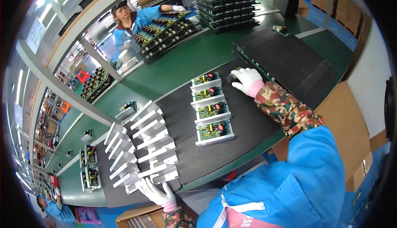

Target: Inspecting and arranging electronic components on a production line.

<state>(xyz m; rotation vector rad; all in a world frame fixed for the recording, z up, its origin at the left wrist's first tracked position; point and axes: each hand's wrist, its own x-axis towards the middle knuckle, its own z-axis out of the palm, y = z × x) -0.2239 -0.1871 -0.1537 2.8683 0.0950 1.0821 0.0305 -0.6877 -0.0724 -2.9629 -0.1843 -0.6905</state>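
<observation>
Presently, position: the findings below are referenced to the black mat [215,145] spread on the green bench [186,60].

Left hand: the left hand [156,191], in a white glove, is laid at the mat's near left corner with fingers spread wide on the nearest of the grey metal brackets [142,145]; nothing is seen to be gripped.

Right hand: the right hand [247,80], also gloved, is closed over a small dark object [232,76] at the mat's far edge. What the object is cannot be told.

Work pieces: four green circuit boards [211,108], each seated on a grey bracket, are set in a single column at the mat's centre, running from near edge to far edge. The loose brackets are fanned in two overlapping rows along the mat's left side.

Stock: a black tray stack [285,60] with board edges showing is placed just beyond the mat's far right corner.

Handling advice: it is judged that one bracket should be separated cleanly, since the rows overlap and neighbours could be dragged along.

Contact advice: boards are best held by their edges, and the column spacing kept even.

Surroundings: a co-worker [132,21] is occupied with loaded board trays [165,31] well beyond the mat's far side.
</observation>
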